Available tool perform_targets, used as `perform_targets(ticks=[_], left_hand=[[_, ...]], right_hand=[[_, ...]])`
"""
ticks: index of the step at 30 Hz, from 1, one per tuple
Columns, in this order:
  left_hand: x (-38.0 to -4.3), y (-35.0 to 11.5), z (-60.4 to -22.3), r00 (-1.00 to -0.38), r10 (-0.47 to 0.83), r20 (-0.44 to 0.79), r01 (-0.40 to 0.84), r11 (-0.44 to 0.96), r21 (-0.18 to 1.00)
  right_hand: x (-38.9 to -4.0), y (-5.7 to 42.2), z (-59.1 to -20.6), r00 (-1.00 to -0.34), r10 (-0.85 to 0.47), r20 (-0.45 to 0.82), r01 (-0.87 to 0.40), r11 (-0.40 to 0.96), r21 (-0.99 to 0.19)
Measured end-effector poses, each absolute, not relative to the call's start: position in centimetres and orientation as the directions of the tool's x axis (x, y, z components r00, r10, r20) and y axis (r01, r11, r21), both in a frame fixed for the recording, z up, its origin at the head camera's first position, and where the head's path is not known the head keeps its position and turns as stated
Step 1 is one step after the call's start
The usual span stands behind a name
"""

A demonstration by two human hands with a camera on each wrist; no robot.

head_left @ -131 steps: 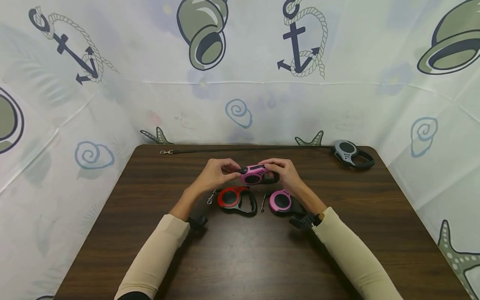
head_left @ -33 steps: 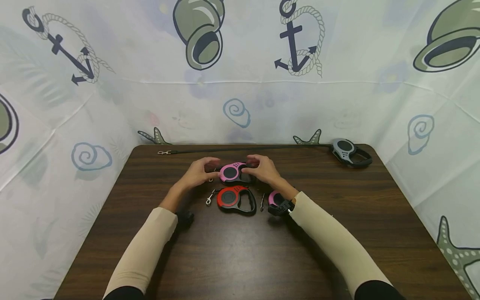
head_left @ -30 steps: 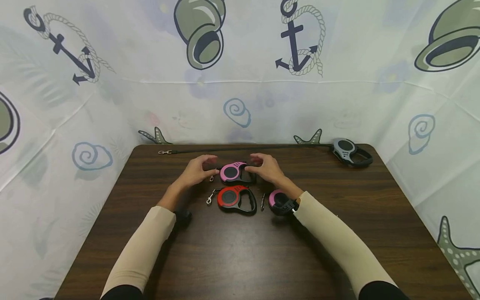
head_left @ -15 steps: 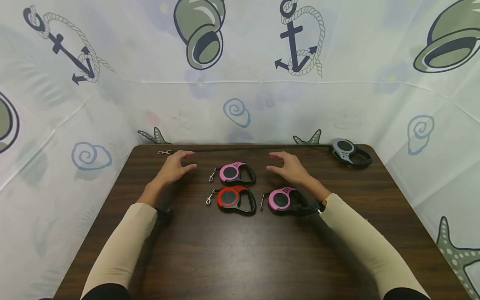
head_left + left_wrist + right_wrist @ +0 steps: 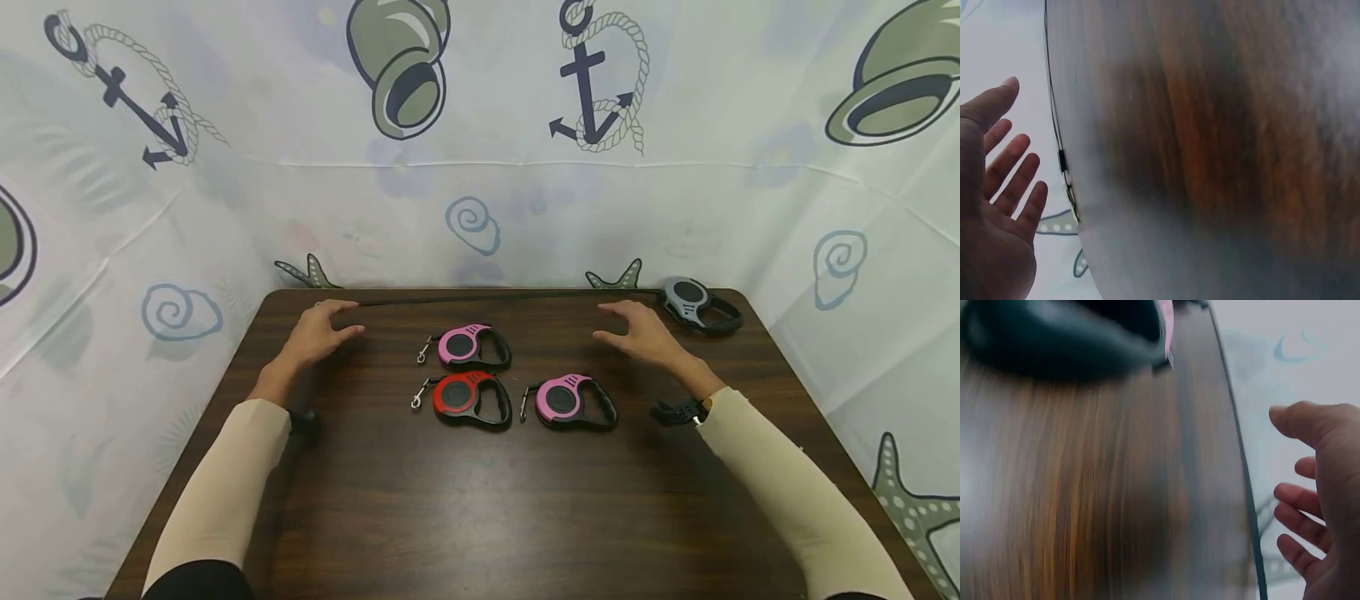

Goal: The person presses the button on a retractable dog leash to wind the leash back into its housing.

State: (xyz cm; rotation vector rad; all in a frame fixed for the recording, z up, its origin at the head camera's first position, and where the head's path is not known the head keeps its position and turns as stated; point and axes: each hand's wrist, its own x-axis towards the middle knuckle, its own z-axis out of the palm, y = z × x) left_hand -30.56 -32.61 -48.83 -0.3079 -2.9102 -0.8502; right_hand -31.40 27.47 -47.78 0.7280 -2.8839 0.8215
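Observation:
My left hand (image 5: 313,335) hovers at the back left of the table, its fingers apart and nothing in its grasp. It overlaps the metal clip end of the long black leash cord (image 5: 480,297); the left wrist view shows that clip (image 5: 1070,197) beyond the fingers. Toward the back right, my right hand (image 5: 645,335) is also empty with fingers spread, near a grey retractable dog leash (image 5: 687,292). Between the hands lie a pink retractable leash (image 5: 454,345), a red one (image 5: 454,395) just in front of it, and a second pink one (image 5: 559,399) to the right.
The dark wooden table (image 5: 480,500) ends at a white patterned cloth (image 5: 525,217) behind and at both sides. The cord runs along the back edge to the grey leash. Small metal clips (image 5: 416,397) lie left of the red and pink leashes.
Both hands held a pink leash, set it down behind the red one and let go. Since then the left hand has moved left and the right hand right, away from it.

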Motion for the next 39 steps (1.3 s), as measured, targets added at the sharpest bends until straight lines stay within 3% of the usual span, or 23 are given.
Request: perform_targets(ticks=[10,22,39], left_hand=[[-31.0,-33.4,-48.8,-0.974,0.173,0.145,0.223,0.832,0.509],[-32.0,-33.6,-49.2,-0.981,0.151,0.12,0.191,0.841,0.507],[-33.2,-33.6,-49.5,-0.982,0.175,0.077,0.19,0.856,0.481]], right_hand=[[-31.4,34.3,-47.6,-0.915,-0.311,0.258,-0.393,0.833,-0.39],[-31.1,39.0,-48.3,-0.95,-0.2,0.241,-0.274,0.903,-0.33],[-31.8,40.0,-50.3,-0.975,-0.138,0.175,-0.195,0.909,-0.368]])
